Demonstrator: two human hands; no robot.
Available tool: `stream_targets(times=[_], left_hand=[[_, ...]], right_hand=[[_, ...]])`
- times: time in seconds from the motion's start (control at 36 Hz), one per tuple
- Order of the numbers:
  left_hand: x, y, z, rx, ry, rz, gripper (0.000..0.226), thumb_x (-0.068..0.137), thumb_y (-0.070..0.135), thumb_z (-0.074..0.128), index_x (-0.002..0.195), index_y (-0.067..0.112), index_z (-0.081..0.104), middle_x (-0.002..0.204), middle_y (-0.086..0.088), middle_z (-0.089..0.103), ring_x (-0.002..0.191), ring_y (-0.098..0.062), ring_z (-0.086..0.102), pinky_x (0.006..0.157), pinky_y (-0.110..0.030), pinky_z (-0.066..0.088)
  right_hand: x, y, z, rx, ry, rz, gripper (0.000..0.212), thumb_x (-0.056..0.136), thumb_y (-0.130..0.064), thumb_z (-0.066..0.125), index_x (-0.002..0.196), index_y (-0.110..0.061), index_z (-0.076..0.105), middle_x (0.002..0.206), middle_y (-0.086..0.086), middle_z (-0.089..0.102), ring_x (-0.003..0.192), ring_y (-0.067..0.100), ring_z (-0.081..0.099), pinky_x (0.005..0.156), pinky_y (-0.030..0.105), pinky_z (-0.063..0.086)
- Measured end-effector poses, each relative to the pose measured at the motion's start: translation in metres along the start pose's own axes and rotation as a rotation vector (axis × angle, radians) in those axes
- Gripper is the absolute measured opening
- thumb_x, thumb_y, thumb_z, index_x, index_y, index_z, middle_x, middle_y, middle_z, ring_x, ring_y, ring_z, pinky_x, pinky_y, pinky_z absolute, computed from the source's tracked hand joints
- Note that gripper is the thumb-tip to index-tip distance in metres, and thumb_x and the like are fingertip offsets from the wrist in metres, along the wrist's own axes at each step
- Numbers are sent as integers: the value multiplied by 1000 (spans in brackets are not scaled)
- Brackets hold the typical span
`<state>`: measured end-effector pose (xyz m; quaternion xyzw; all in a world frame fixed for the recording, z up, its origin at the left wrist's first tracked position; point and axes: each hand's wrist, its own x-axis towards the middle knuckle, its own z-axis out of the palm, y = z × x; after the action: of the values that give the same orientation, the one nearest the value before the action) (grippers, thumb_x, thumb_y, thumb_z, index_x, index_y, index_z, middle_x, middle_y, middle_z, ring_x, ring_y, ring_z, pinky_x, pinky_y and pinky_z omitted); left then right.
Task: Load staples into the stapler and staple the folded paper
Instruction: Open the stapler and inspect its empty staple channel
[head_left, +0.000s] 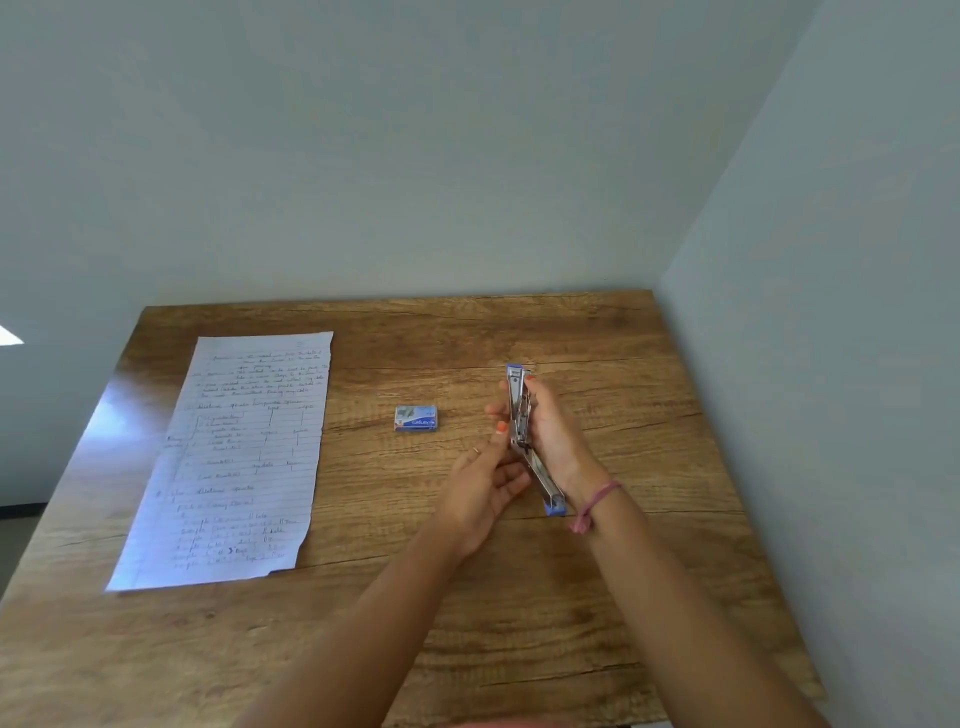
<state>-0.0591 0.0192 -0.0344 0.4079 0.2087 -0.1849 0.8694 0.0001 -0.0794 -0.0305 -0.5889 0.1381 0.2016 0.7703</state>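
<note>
While the stapler is held opened out above the table, these lines give what the next move turns on, with every place told from the stapler.

Stapler (521, 431): opened wide into two metal arms joined at a hinge near its middle; one blue-tipped end points away from the person, the other back toward the right wrist.
Long axis: runs roughly away from the person and slightly leftward at the far end, so the open channel looks to face the left side.
Right hand (551, 434): on the stapler's right side, fingers and thumb wrapped round the far arm, gripping it.
Left hand (485, 480): on the stapler's left side near the hinge, thumb up against the metal; its fingers curl loosely, and I cannot tell if they pinch anything.
Staple box (416, 418): lies flat on the table (519, 623) well to the left of the stapler and looks closed.
Nearer hand: the left hand is between stapler and box, so it is the likely one to fetch staples.
Paper (244, 457): a handwritten sheet lying flat, farther left than the box, well apart from both hands.
Step in hand: probably readying the channel; no staples are seen in it, though blur hides detail.
</note>
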Motion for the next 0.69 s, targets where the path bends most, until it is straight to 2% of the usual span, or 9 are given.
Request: stream_targets(times=[0.08,0.14,0.19,0.42,0.58,0.69], left_hand=[[6,2,-1,-102,-24,-13,23,93,26,58,102,7,66,92,-7,70,85,-15,67,82,-28,55],[8,5,0,-108,-54,-24,29,87,28,62,106,7,66,90,-5,71,84,-14,66,82,-28,56],[10,6,0,-115,-82,-24,33,84,28,63,109,7,65,90,-5,70,84,-14,66,82,-28,56],[12,2,-6,-186,-140,1,19,86,13,62,102,3,68,93,-9,69,84,-17,66,83,-29,55],[13,2,-6,-187,-139,18,18,86,12,62,102,4,67,93,-9,68,84,-17,65,81,-30,55],[15,1,-7,-193,-140,8,21,85,13,63,104,5,66,94,-9,67,85,-16,66,79,-29,57]], right_hand=[[-1,-2,2,2,-13,13,38,96,-43,45,104,-14,69,97,10,76,85,16,70,79,33,54],[-3,-2,4,-12,-10,7,37,97,-40,44,105,-15,69,99,11,76,93,19,70,82,32,54],[-4,-4,6,-7,-12,8,36,96,-39,43,105,-15,68,98,10,76,94,18,70,75,27,53],[-5,-13,6,11,-41,80,37,92,-35,42,103,-10,67,89,5,76,73,8,70,47,15,47],[-3,-18,7,-2,-39,99,33,91,-30,40,101,-9,64,83,5,75,71,11,66,43,15,43],[0,-17,8,-4,-25,124,32,92,-28,40,99,-9,64,79,6,75,69,11,67,45,18,46]])
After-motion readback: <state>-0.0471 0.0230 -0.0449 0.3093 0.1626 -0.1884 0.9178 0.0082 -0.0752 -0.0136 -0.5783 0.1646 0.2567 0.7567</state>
